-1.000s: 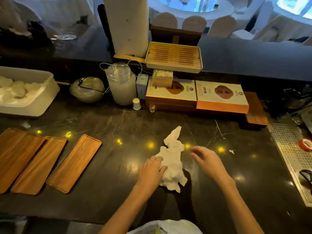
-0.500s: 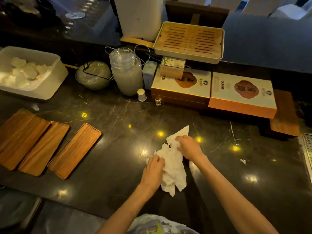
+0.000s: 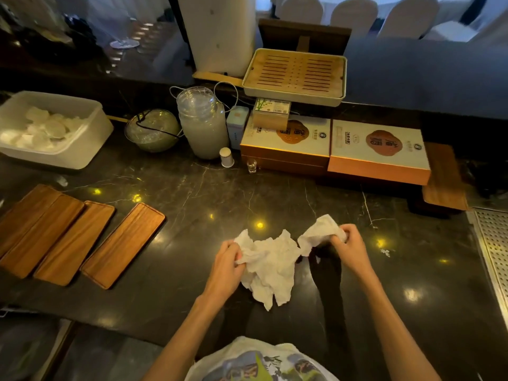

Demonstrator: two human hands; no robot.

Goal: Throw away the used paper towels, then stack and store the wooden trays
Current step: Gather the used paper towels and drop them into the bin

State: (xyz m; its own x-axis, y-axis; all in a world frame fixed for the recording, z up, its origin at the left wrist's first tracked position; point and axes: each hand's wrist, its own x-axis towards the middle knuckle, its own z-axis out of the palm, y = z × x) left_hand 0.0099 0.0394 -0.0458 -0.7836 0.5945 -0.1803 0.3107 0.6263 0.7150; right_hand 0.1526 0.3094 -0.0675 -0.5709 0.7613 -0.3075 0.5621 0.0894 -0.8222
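Observation:
A crumpled white paper towel [image 3: 275,262] hangs spread between my two hands, just above the dark marble counter [image 3: 220,188]. My left hand [image 3: 225,268] pinches its left end and my right hand [image 3: 350,248] grips its right end. Several flat wooden trays [image 3: 122,244] lie side by side on the counter at the left, slanted, well apart from my hands. Another wooden tray [image 3: 444,177] lies at the far right behind the boxes.
A white tub [image 3: 82,149] of white rolled items sits at the back left. A glass bowl [image 3: 152,130], a jar [image 3: 203,125], two gift boxes [image 3: 376,149] and a slatted tea tray [image 3: 295,75] line the back. A perforated metal drain [image 3: 492,243] runs along the right edge.
My right hand took hold of the towel's upper end and pulled it to the right. The towel went from a bunched heap on the counter to a strip stretched between both hands.

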